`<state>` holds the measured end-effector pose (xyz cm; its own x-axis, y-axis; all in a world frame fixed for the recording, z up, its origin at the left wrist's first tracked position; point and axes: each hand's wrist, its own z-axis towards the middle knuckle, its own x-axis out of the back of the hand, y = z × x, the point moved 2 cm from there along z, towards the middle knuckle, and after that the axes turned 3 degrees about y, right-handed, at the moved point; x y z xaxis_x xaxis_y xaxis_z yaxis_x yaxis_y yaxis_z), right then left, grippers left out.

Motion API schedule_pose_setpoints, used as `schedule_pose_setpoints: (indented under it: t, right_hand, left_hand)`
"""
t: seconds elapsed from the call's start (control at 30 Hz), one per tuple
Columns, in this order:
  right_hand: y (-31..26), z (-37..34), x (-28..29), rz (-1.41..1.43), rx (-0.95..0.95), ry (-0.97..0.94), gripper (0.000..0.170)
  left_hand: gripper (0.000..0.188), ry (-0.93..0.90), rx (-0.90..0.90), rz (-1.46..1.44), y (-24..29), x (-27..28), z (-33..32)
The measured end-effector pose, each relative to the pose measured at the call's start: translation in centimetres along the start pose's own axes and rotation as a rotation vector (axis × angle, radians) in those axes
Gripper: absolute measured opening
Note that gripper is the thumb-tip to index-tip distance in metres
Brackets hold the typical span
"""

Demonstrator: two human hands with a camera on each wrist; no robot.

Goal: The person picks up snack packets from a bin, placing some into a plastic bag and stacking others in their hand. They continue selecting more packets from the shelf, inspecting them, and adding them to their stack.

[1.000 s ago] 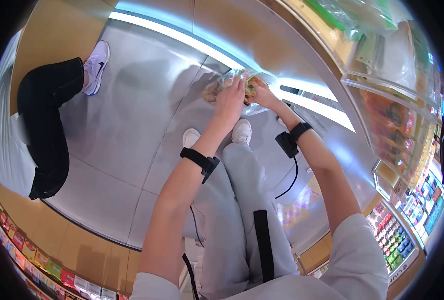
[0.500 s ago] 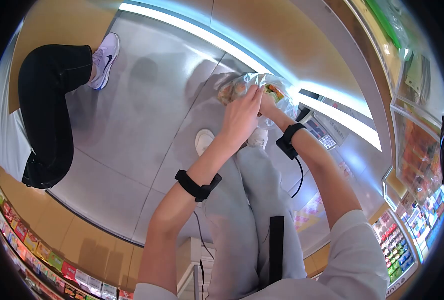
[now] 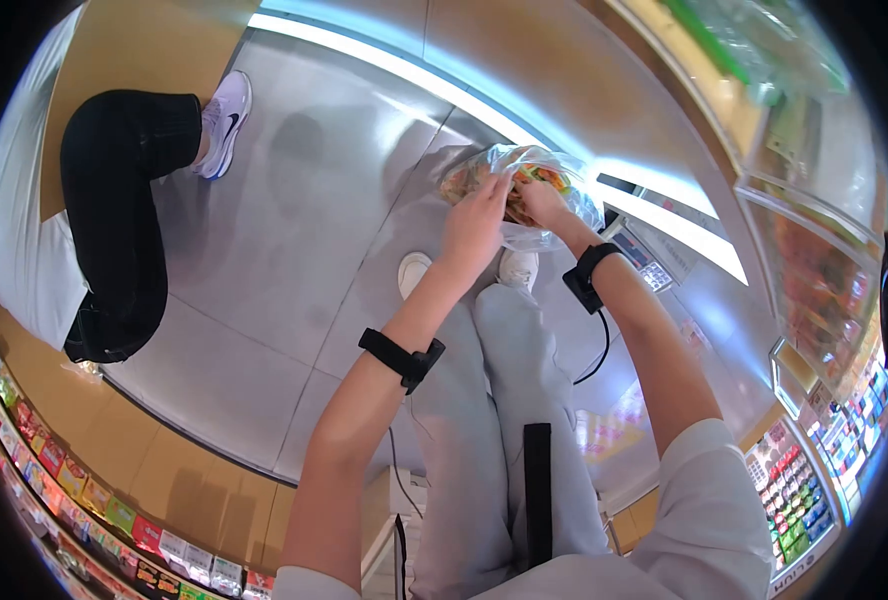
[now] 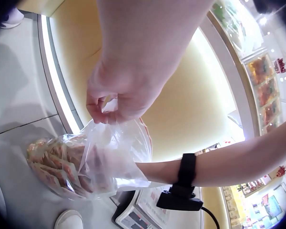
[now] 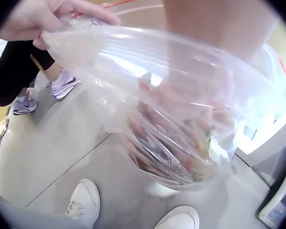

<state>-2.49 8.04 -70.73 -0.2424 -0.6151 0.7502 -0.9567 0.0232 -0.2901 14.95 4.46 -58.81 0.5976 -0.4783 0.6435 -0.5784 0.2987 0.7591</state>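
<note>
Pinching the bag, one o'clock | our left hand likely spreads it for access to packets | right hand inside, grip unclear

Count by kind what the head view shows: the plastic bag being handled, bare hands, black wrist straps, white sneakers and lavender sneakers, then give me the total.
Clear plastic bag: 1
Bare hands: 2, left hand and right hand
Black wrist straps: 2
White sneakers: 2
Lavender sneaker: 1
Total: 8

A light strip glares beside shadowed floor, and fisheye edges fade to black.
</note>
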Motion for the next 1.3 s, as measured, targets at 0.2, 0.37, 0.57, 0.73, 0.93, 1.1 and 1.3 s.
schedule_pose_setpoints:
  t: [0.2, 0.37, 0.57, 0.73, 0.93, 1.1, 1.3]
  right_hand:
    - [0.5, -3.1, 3.7, 0.161, -0.044, 0.280, 0.035]
    - [-0.7, -8.9, 8.8, 0.355, -0.082, 0.615, 0.041]
    - [-7.9, -18.3, 16.4, 0.803, -0.232, 0.807, 0.032]
    - [-12.2, -20.4, 14.9, 1.280, -0.481, 0.841, 0.023]
    - [-11.8, -19.9, 14.0, 0.984, -0.254, 0.835, 0.032]
    - [-14.4, -19.7, 15.3, 0.412, -0.053, 0.520, 0.067]
    - [-16.0, -19.4, 15.0, 0.371, 0.046, 0.505, 0.069]
  left_hand:
    - [0.058, -0.081, 0.110, 0.011, 0.6, -0.7, 0.9]
    - [0.047, 0.025, 0.166, -0.257, 2.4, 0.6, 0.5]
    - [0.038, -0.021, 0.948, -1.197, 9.4, 4.9, -1.7]
    - [0.037, -0.298, 0.949, -1.599, 12.1, 4.4, -4.5]
    - [0.032, -0.063, 0.937, -1.417, 9.7, 5.3, -5.6]
    - [0.040, -0.002, 0.990, -1.625, 10.3, 7.0, -5.2]
    - [0.039, -0.043, 0.999, -1.816, 8.7, 7.6, -6.0]
